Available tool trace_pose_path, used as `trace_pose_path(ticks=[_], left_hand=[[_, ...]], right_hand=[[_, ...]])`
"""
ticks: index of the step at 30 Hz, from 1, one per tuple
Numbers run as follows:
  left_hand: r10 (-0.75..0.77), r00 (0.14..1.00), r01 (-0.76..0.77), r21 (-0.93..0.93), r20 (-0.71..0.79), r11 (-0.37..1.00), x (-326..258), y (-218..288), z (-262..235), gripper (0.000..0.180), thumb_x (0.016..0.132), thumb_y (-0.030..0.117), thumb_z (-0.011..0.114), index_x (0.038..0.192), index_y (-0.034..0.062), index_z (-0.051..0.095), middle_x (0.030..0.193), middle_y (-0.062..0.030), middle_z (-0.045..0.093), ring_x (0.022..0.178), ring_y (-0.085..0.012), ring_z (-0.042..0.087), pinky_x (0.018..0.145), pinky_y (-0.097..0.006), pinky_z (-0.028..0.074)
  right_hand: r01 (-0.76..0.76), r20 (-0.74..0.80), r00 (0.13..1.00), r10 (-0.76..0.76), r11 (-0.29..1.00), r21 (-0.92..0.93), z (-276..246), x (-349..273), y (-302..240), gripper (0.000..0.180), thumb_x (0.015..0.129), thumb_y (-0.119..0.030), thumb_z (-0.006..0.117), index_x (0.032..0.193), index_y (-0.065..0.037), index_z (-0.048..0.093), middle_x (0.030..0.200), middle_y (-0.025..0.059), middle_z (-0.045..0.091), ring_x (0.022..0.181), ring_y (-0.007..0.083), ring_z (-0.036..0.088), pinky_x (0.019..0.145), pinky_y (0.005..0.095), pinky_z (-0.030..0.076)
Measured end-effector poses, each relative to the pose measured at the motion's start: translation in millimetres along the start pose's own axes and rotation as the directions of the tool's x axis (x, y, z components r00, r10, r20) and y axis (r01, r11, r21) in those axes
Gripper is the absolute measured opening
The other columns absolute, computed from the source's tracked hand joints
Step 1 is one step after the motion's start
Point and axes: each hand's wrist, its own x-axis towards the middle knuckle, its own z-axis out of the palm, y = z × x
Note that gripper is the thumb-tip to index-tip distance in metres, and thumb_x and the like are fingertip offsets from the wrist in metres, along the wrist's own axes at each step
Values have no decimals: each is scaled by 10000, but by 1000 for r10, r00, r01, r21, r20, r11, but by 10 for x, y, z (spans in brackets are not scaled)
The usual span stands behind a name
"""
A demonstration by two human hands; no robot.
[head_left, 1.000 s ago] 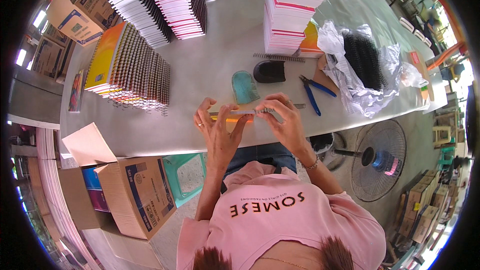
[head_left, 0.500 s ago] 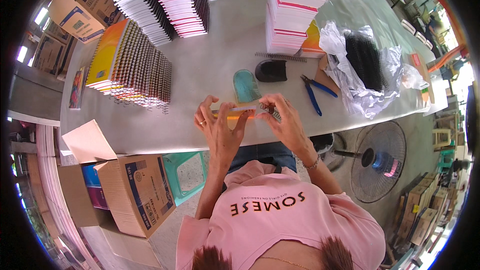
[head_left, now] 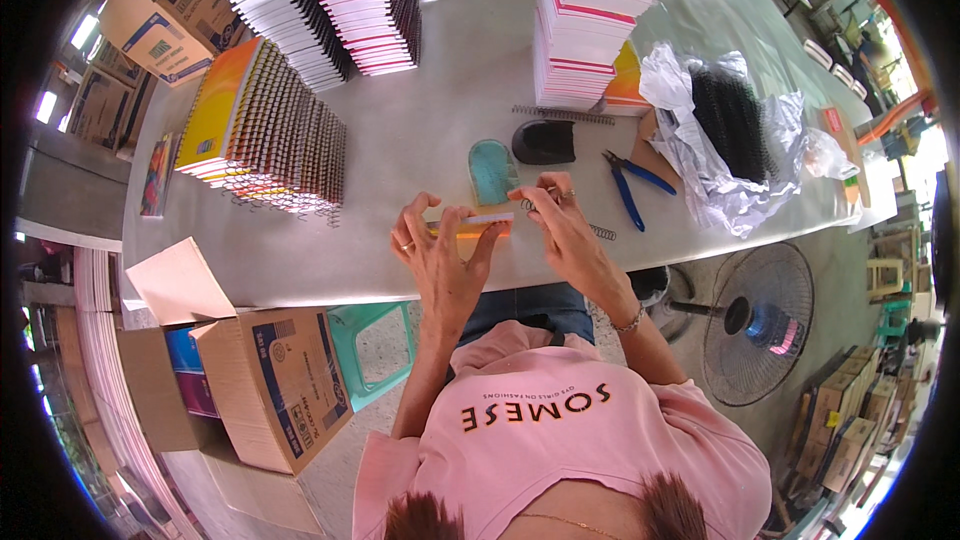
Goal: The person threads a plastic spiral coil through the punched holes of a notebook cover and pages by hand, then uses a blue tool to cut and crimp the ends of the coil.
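Note:
Near the front edge of the table, my left hand [head_left: 440, 255] grips a notebook [head_left: 490, 223] with white page edges and an orange-yellow cover, held edge-on. My right hand [head_left: 572, 240] is at the notebook's right end, fingers pinched on a dark spiral binding coil [head_left: 604, 233]. The coil's free end sticks out to the right below the knuckles; its other end is partly hidden by the fingers. Just beyond the hands lies a teal rounded pad [head_left: 491, 172]. A black curved holder [head_left: 543, 142] sits beside it, and blue-handled pliers [head_left: 630, 190] lie to the right.
Spiral-bound notebooks [head_left: 265, 130] stand stacked at left, with more stacks [head_left: 360, 10] behind. A tall stack of books [head_left: 580, 40] stands at back right. Crumpled paper holds black coils [head_left: 730, 125]. An open carton [head_left: 285, 380] sits below left; a fan [head_left: 755, 320] stands right.
My right hand has shifted slightly up and away from the notebook's end, and the coil's free end now shows to the right. The left hand and notebook stay nearly in place.

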Motion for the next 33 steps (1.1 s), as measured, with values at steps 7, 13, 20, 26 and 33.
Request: trace_pose_path(ticks=[7, 13, 20, 26, 33], left_hand=[[-9, 1000, 9, 15, 21, 1000, -11, 8, 5, 367, 719, 341, 831, 968, 139, 652, 1186, -104, 460, 1145, -331, 415, 970, -490, 306], [16, 1000, -16, 7, 2, 1000, -22, -22, 13, 378, 721, 344, 833, 978, 143, 641, 1194, -103, 456, 1145, -317, 414, 964, -478, 297], [35, 999, -35, -1, 4, 999, -23, -28, 8, 384, 719, 342, 834, 983, 146, 635, 1194, -107, 458, 1144, -319, 415, 960, -473, 296], [25, 1000, -25, 3, 10, 1000, -24, -25, 0, 375, 716, 345, 835, 968, 142, 646, 1192, -111, 462, 1148, -327, 413, 965, -481, 301], [46, 999, -45, 20, -10, 999, -29, -31, 18, 381, 751, 392, 811, 978, 154, 620, 1190, -100, 467, 1134, -300, 424, 941, -466, 291]], right_hand=[[-108, 6, 994, 108, 993, 54, -126, 51, -67, 321, 831, 51, 661, 1135, -41, 612, 992, 125, 596, 872, 268, 608, 790, 342, 496], [-102, -17, 995, 102, 995, 9, -138, 69, -105, 219, 816, 7, 700, 1021, -27, 632, 948, 105, 639, 859, 275, 644, 764, 360, 512], [-66, -58, 996, 66, 998, 3, -91, 51, -139, 203, 812, -11, 712, 1000, -43, 642, 982, 98, 624, 879, 285, 643, 771, 358, 516], [-7, -84, 996, 5, 1000, -22, -55, 25, -69, 207, 808, 6, 710, 997, -34, 635, 983, 99, 620, 912, 282, 640, 767, 358, 524], [42, -72, 997, -41, 999, 7, -39, 6, 8, 250, 806, 47, 687, 1035, -27, 619, 987, 105, 625, 950, 284, 635, 780, 362, 528]])
